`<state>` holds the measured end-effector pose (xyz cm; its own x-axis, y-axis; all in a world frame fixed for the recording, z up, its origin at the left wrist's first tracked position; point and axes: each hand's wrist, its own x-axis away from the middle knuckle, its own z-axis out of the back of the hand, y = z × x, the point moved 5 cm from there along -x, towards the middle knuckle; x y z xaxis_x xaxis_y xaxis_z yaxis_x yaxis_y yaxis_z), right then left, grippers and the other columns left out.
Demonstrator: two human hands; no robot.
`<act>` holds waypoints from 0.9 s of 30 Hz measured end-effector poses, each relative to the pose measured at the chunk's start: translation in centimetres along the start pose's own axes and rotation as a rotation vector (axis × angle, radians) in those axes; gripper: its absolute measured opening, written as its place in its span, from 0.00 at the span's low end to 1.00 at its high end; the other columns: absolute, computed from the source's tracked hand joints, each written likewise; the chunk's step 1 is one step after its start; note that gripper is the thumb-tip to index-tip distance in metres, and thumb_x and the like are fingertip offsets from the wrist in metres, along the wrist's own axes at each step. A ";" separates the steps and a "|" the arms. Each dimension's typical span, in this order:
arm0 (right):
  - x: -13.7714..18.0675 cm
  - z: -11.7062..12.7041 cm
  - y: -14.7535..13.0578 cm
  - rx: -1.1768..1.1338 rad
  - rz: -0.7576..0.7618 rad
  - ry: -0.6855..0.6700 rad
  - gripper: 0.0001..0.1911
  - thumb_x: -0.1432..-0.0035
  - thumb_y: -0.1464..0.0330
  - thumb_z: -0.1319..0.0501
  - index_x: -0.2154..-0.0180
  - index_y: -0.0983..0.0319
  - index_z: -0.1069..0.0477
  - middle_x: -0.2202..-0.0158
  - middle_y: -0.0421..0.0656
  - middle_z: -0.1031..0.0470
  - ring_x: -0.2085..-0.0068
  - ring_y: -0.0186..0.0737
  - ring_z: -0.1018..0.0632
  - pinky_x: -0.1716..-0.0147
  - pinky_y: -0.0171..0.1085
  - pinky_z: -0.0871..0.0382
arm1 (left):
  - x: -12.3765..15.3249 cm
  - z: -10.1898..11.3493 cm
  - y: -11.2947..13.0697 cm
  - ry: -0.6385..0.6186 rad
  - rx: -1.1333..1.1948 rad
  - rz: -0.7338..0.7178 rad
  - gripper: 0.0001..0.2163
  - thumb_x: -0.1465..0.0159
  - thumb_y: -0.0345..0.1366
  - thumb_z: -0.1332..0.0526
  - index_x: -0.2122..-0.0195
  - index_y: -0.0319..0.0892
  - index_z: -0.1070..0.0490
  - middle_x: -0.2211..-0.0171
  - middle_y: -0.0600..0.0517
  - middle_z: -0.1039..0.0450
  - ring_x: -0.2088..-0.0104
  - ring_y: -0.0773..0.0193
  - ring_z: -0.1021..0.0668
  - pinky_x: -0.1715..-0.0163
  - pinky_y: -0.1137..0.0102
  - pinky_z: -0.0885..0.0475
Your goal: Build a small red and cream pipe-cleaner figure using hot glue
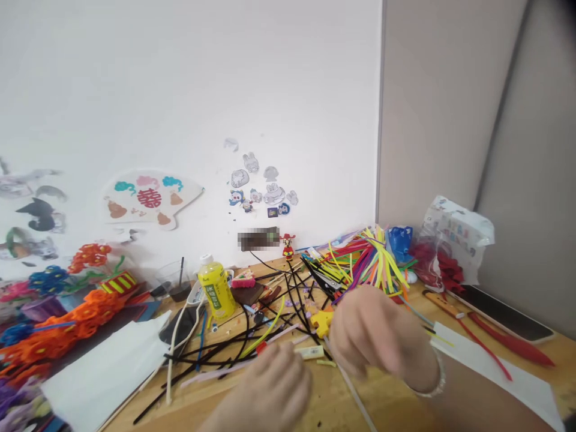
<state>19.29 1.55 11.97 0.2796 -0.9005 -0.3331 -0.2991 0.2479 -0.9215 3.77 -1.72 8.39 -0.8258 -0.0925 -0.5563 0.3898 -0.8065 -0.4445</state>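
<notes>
My left hand (272, 390) is at the bottom centre, low over the wooden table (324, 414), its fingers curled inward and slightly blurred. Whatever it may hold is hidden. Just right of it, my right hand (371, 336) is bent down at the wrist with fingers closed, also blurred. Beside its fingertips is a yellow lumpy piece (321, 323); whether they touch it I cannot tell. A pale, thin strip (355, 396) runs from under the right hand toward the near edge. Between the hands lies a small whitish block (311, 352) with printing on it.
Black pipe cleaners (234, 348) lie scattered across the middle. A yellow bottle (217, 288) stands behind them, near a cup of dark liquid (180, 291). Colourful pipe cleaners (373, 258) are heaped at back right, before a phone (504, 312). Orange fuzzy flowers (90, 318) fill the left.
</notes>
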 end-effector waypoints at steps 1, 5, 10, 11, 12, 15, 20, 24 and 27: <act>-0.6 -0.4 0.0 -0.077 0.025 -0.063 0.13 0.56 0.58 0.39 0.82 0.61 0.28 0.93 0.31 0.44 0.89 0.25 0.43 0.84 0.30 0.43 | 0.3 -0.9 -1.3 -0.043 -0.056 0.090 0.10 0.39 0.29 0.51 0.66 0.42 0.29 0.71 0.49 0.23 0.67 0.58 0.23 0.63 0.63 0.32; -2.5 0.2 2.4 -0.149 0.012 0.074 0.05 0.59 0.72 0.43 0.79 0.63 0.28 0.92 0.29 0.47 0.87 0.25 0.47 0.84 0.29 0.48 | 3.6 -4.4 -6.0 -0.246 -0.085 0.572 0.13 0.41 0.42 0.45 0.61 0.38 0.30 0.67 0.44 0.24 0.66 0.53 0.24 0.64 0.59 0.31; -2.4 2.1 7.0 0.139 -0.157 0.275 0.08 0.60 0.72 0.47 0.78 0.64 0.30 0.90 0.31 0.45 0.86 0.26 0.45 0.85 0.28 0.54 | 7.3 -6.1 -6.7 -0.444 0.052 0.808 0.23 0.50 0.48 0.38 0.58 0.38 0.29 0.59 0.41 0.26 0.59 0.48 0.26 0.59 0.57 0.33; -2.3 2.3 7.7 0.186 -0.171 0.277 0.08 0.60 0.71 0.47 0.78 0.64 0.30 0.90 0.31 0.45 0.86 0.27 0.44 0.85 0.28 0.55 | 7.6 -6.2 -6.5 -0.446 0.077 0.824 0.22 0.50 0.48 0.38 0.58 0.39 0.29 0.59 0.41 0.26 0.59 0.49 0.26 0.59 0.57 0.33; -2.1 2.4 8.2 0.216 -0.183 0.273 0.08 0.59 0.71 0.47 0.78 0.64 0.30 0.90 0.31 0.45 0.86 0.27 0.44 0.86 0.28 0.55 | 7.8 -6.3 -6.4 -0.434 0.094 0.839 0.21 0.49 0.48 0.39 0.59 0.40 0.28 0.60 0.42 0.26 0.60 0.50 0.26 0.59 0.58 0.33; -1.8 2.2 9.4 0.263 -0.217 0.228 0.09 0.57 0.71 0.48 0.77 0.63 0.29 0.90 0.30 0.47 0.86 0.27 0.45 0.86 0.28 0.56 | 8.0 -6.8 -6.4 -0.358 0.123 0.850 0.17 0.47 0.46 0.40 0.61 0.41 0.28 0.62 0.44 0.27 0.60 0.52 0.25 0.59 0.59 0.32; -1.7 0.3 9.1 0.243 -0.164 0.061 0.08 0.52 0.70 0.44 0.72 0.64 0.27 0.86 0.32 0.44 0.84 0.26 0.42 0.84 0.27 0.51 | 8.3 -7.4 -6.5 -0.229 0.122 0.749 0.16 0.49 0.45 0.38 0.62 0.41 0.29 0.61 0.44 0.27 0.60 0.52 0.26 0.60 0.58 0.30; -0.4 -1.4 10.4 -0.029 -0.066 -0.268 0.21 0.49 0.55 0.42 0.59 0.63 0.29 0.77 0.37 0.33 0.78 0.30 0.32 0.77 0.30 0.39 | 8.4 -7.5 -6.3 -0.155 0.085 0.655 0.19 0.48 0.47 0.39 0.59 0.42 0.31 0.61 0.44 0.27 0.59 0.52 0.26 0.60 0.59 0.30; 4.5 -1.8 15.6 0.003 -0.098 -0.481 0.23 0.42 0.52 0.50 0.54 0.61 0.32 0.66 0.43 0.28 0.68 0.35 0.26 0.70 0.32 0.33 | 8.5 -7.9 -6.0 -0.153 0.070 0.613 0.20 0.48 0.48 0.39 0.58 0.44 0.31 0.60 0.45 0.26 0.58 0.51 0.26 0.58 0.59 0.30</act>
